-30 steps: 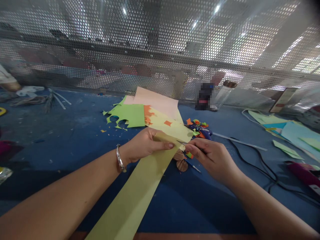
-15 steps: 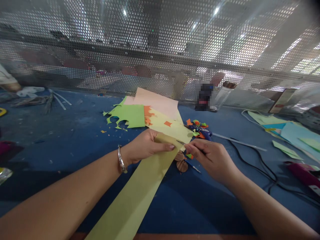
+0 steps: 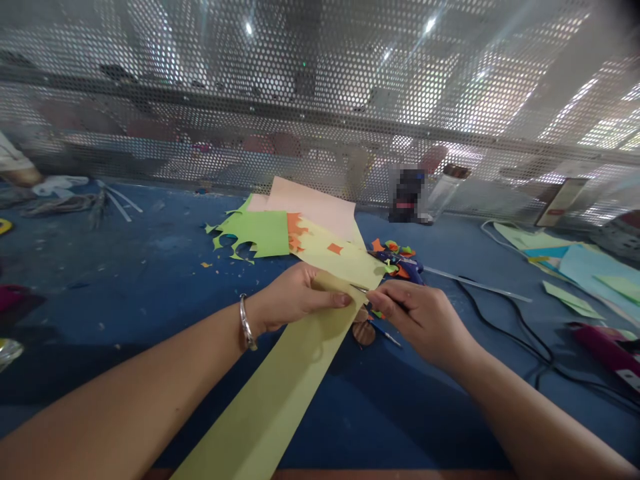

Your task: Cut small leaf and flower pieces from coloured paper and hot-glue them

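Observation:
A long strip of pale yellow paper [image 3: 280, 380] runs from the front edge of the table up to my hands. My left hand [image 3: 307, 298] pinches its far end, thumb on top and fingers behind the sheet. In my right hand [image 3: 417, 313] are scissors [image 3: 357, 289]; only their thin metal blades show, lying against the paper's upper right edge, and the handles are hidden by my curled fingers. Just under the paper's end are brown striped discs [image 3: 364, 333] and a thin blue tool [image 3: 387, 335].
Behind my hands lie cut green paper [image 3: 265, 232], a pink sheet [image 3: 313, 207] and orange scraps [image 3: 335, 249]. Right of them are a blue glue gun [image 3: 407, 267], a black cable [image 3: 525, 333] and a magenta tool [image 3: 605, 350]. A perforated metal screen [image 3: 300, 113] borders the table's back.
The scissor blades have shifted slightly at the paper's edge, and my hands have barely moved. The left hand still pinches the strip.

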{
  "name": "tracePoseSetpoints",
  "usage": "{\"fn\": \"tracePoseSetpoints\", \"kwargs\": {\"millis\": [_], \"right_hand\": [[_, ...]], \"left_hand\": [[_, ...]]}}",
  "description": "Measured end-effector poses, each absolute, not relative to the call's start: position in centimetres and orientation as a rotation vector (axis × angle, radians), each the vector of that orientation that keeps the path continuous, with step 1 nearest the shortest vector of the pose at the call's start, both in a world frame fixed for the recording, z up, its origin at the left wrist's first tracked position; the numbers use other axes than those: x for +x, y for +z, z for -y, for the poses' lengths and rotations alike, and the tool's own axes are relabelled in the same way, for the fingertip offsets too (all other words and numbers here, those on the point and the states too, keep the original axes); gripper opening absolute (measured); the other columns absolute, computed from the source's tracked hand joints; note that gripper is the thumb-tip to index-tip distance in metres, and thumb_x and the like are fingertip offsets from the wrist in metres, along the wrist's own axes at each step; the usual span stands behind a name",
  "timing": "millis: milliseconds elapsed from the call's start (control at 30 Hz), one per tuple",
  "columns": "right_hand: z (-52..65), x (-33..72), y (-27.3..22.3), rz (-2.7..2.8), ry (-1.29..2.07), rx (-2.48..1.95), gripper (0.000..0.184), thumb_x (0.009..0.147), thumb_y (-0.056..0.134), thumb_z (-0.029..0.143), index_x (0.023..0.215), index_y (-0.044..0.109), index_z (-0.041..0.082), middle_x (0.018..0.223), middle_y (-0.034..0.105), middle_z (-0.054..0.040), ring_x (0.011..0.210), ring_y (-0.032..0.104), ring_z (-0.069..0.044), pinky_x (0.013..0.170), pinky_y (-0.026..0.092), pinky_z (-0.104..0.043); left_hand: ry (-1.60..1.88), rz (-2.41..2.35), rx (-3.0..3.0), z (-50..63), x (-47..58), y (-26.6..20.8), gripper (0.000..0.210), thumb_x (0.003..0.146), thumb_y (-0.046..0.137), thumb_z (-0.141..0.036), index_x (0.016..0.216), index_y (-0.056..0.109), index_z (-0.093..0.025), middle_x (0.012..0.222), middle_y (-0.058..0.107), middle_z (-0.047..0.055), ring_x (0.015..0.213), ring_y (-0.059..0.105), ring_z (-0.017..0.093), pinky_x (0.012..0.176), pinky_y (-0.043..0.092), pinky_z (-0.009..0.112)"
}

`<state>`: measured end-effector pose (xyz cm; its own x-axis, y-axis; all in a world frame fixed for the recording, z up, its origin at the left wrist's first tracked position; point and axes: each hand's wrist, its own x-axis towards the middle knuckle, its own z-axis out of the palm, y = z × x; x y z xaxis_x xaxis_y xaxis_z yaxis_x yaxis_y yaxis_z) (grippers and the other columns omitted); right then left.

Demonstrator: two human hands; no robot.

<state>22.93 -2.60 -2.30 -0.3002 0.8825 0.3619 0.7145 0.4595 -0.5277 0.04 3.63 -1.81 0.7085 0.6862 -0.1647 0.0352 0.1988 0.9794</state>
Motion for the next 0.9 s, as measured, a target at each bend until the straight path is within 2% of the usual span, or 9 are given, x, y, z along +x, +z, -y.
{"fn": "tracePoseSetpoints", "kwargs": {"millis": [133, 267, 500, 900], "right_hand": [[2.56, 22.87, -2.34, 2.092, 0.355, -1.325, 0.04, 0.105, 0.048, 0.042, 0.074, 0.058, 0.019, 0.067, 0.058, 0.0006, 0.062, 0.053, -0.012, 0.06, 0.038, -0.026], [2.59, 22.83, -2.27, 2.097, 0.369, -1.33, 0.039, 0.105, 0.048, 0.043, 0.076, 0.061, 0.019, 0.069, 0.06, -0.0001, 0.064, 0.055, -0.013, 0.061, 0.038, -0.026], [2.62, 22.95, -2.34, 2.101, 0.36, -1.34, 0.04, 0.104, 0.049, 0.043, 0.074, 0.059, 0.019, 0.068, 0.058, 0.0005, 0.063, 0.053, -0.013, 0.06, 0.037, -0.026], [2.44, 22.76, -2.56, 2.116, 0.305, -1.351, 0.042, 0.104, 0.049, 0.044, 0.071, 0.053, 0.02, 0.066, 0.054, 0.0014, 0.06, 0.05, -0.012, 0.059, 0.035, -0.026]], "left_hand": [[0.523, -0.691, 1.298, -3.56, 0.15, -1.79, 0.016, 0.081, 0.082, -0.028, 0.093, 0.082, -0.017, 0.087, 0.079, 0.006, 0.066, 0.068, 0.011, 0.064, 0.054, 0.021], [0.517, -0.69, 1.307, -3.57, 0.14, -1.76, 0.011, 0.081, 0.082, -0.027, 0.088, 0.082, -0.017, 0.079, 0.077, 0.003, 0.063, 0.065, 0.009, 0.062, 0.052, 0.019], [0.513, -0.689, 1.325, -3.55, 0.11, -1.82, 0.01, 0.082, 0.082, -0.026, 0.088, 0.082, -0.018, 0.078, 0.076, 0.001, 0.063, 0.064, 0.007, 0.061, 0.051, 0.017], [0.517, -0.7, 1.243, -3.05, 0.56, -1.52, 0.012, 0.076, 0.085, -0.025, 0.085, 0.081, -0.018, 0.075, 0.076, 0.003, 0.062, 0.065, 0.011, 0.064, 0.053, 0.022]]}}
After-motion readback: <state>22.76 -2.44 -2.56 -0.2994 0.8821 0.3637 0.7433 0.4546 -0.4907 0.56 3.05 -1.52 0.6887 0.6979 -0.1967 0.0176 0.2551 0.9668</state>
